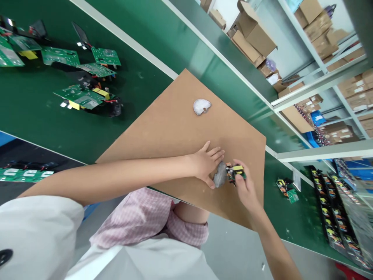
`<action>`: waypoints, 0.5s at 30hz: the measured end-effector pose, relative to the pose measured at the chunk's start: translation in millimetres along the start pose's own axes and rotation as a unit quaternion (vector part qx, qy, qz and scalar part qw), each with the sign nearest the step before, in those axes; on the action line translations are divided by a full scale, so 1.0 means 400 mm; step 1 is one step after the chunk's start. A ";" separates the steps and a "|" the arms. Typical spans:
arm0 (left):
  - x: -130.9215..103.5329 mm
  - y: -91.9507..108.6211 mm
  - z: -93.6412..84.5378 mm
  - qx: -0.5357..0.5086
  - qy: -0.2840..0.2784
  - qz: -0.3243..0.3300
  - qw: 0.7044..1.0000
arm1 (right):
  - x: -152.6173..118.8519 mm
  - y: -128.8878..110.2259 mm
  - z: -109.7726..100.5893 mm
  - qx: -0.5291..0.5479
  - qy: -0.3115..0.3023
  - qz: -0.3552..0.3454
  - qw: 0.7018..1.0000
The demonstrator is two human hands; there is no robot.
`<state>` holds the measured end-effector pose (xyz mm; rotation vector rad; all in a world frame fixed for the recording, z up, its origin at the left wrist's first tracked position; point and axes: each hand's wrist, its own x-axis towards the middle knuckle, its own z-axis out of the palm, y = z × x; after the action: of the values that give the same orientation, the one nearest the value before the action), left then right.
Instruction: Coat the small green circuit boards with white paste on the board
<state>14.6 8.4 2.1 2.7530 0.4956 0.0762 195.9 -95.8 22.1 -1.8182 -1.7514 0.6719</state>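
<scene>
My right hand (pixel 245 186) is closed around a small circuit board (pixel 234 172) with a yellow component, over the right part of a brown cardboard sheet (pixel 163 136). Just left of the board lies a dark grey lump (pixel 220 175) of putty-like material; whether board and lump touch I cannot tell. Fingers spread, my left hand (pixel 206 163) rests flat on the cardboard with its thumb and fingertips by the lump's left edge. Farther up the sheet sits a whitish, rounded piece (pixel 201 106) with a notch in its lower edge.
Several green circuit boards (pixel 80 95) with wires lie on the green table (pixel 140 89) at the left. To the right are a loose board (pixel 287 189) and black trays (pixel 329 210) of small boards. White metal rails (pixel 227 54) and shelves with cardboard boxes (pixel 256 35) stand beyond.
</scene>
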 end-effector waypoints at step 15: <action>0.003 -0.004 0.000 -0.003 -0.012 0.003 1.000 | -0.033 -0.083 -0.003 0.289 -0.038 0.101 0.951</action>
<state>15.4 10.2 1.4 2.7455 0.4810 0.0470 171.7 -108.1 45.4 -1.5726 -1.2334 1.2049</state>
